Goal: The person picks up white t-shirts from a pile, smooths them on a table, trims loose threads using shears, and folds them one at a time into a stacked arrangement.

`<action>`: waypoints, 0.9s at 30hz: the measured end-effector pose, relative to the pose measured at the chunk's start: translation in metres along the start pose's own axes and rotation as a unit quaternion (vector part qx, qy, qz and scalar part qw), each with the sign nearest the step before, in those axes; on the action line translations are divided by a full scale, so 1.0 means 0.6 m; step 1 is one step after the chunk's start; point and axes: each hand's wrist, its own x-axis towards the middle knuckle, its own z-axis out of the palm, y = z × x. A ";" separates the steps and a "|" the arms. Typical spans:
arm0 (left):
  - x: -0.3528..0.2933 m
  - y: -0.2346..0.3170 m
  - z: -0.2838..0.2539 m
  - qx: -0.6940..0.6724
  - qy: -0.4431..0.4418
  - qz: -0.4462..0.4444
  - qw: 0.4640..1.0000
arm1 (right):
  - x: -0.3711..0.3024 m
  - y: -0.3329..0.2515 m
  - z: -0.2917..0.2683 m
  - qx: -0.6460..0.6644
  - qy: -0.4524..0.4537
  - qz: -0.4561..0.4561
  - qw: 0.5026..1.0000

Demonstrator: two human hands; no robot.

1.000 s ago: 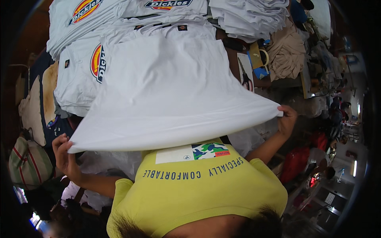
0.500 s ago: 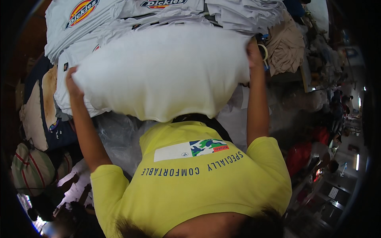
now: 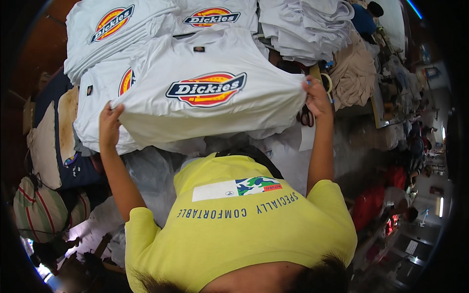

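Observation:
A white sleeveless shirt (image 3: pixel 151 105) with a red, yellow and dark blue chest print is stretched between my two hands. My left hand (image 3: pixel 111 122) pinches its edge at the left side. At the right side my right hand (image 3: pixel 316 95) grips the other edge between thumb and fingers. The neckline, with a small dark label, lies toward the far side, and the lower part sags toward me. Beneath and behind it, more white printed shirts (image 3: pixel 102 73) lie on the table, partly covered by the held one.
Folded white garments (image 3: pixel 308 29) are stacked at the far right, beside a heap of beige cloth (image 3: pixel 352 73). A roll of tape (image 3: pixel 326 84) and dark scissor handles (image 3: pixel 306 117) are near my right hand. A striped bag (image 3: pixel 41 210) stands at the left. People work in the right background.
The shirt, earlier a blurred blank white sheet, now shows its printed front and neckline. Both hands have come lower, the left one also slightly to the right.

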 end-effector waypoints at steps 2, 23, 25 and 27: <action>-0.026 0.036 -0.029 -0.065 -0.009 0.087 0.994 | -0.037 -0.068 0.030 0.046 0.025 -0.111 0.992; 0.103 0.304 -0.044 0.012 -0.008 0.232 0.973 | 0.136 -0.296 0.092 -0.119 -0.112 -0.226 0.960; 0.099 0.355 -0.014 0.010 -0.059 0.273 0.960 | 0.163 -0.341 0.081 -0.075 -0.054 -0.353 0.931; 0.061 0.390 -0.007 0.069 -0.067 0.338 0.936 | 0.115 -0.375 0.117 -0.032 -0.036 -0.385 0.922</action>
